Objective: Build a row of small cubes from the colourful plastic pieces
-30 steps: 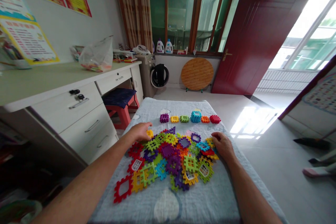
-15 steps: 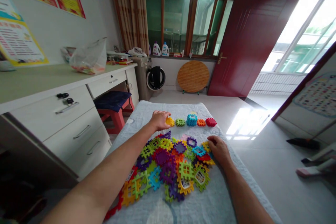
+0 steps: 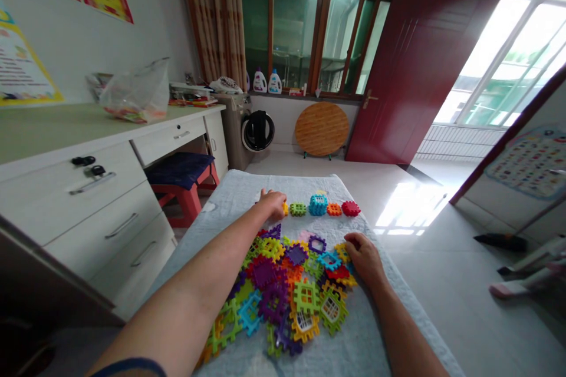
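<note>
Well off to the left of my left arm stands a stool (image 3: 181,172), with the desk (image 3: 39,129) above and beyond it; my left hand (image 3: 273,206) is reached out ahead over the cloth (image 3: 345,341), fingers curled down at a yellow stack (image 3: 285,210), most of which they hide, so I cannot tell whether they pinch it or merely touch it; a lopsided push there could tip the yellow stack or shove it into the green stack (image 3: 298,210) just right of my fingertips; nearer me, between my two forearms, spreads the heap of plastic toy pieces (image 3: 264,273), its left side hidden by my left forearm, which could drag some along if I drew it back low; beyond the heap, rightward from the green stack, come a blue stack (image 3: 318,205), an orange stack (image 3: 334,210) and a red stack (image 3: 351,208), the last ahead of my right hand (image 3: 363,256); that hand bends narrowly at the heap's right edge, fingertips at a yellow piece (image 3: 342,252), the grip unclear; an outward sweep of it could send pieces towards the table's right side, and a tug on the cloth might upset the row.
</note>
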A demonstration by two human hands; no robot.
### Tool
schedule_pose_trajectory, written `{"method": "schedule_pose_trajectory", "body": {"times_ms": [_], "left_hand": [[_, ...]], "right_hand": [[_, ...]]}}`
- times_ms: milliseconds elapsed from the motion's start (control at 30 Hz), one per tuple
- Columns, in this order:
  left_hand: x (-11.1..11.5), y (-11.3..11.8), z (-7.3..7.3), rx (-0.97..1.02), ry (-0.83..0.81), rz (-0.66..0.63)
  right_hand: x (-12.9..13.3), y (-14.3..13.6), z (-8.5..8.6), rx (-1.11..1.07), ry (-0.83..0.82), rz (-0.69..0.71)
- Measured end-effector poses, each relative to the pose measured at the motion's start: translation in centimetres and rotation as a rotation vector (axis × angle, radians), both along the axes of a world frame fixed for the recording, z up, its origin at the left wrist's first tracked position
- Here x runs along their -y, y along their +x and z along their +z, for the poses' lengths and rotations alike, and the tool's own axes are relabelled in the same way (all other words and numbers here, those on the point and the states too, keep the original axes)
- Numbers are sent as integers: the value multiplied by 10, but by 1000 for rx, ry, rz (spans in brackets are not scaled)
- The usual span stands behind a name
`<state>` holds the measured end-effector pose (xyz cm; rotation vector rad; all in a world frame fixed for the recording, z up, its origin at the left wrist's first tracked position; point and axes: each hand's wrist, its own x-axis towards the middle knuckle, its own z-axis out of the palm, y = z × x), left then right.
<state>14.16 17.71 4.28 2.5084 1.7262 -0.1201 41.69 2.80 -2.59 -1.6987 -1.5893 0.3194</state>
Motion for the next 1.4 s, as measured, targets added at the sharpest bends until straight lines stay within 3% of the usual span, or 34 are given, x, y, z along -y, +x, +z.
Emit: {"method": "schedule_pose_trajectory", "body": {"times_ms": [300, 567, 867, 1100, 1267, 1400], "left_hand": [[2, 2, 7, -22, -28, -1], [0, 3, 4, -24, -66, 10], [16, -7, 17, 55, 90, -57], [62, -53, 29, 150, 183, -110], [119, -106, 30, 271, 41, -68], [166, -136, 21, 298, -8, -8]], "right_hand": [[-1, 1, -2, -10, -5, 1], [-1, 0, -1, -13, 0, -3], [-1, 1, -2, -33, -1, -5], [0, -1, 1, -10, -5, -3], [0, -1, 0, 6, 2, -6], [0, -2, 1, 13, -6, -7]]}}
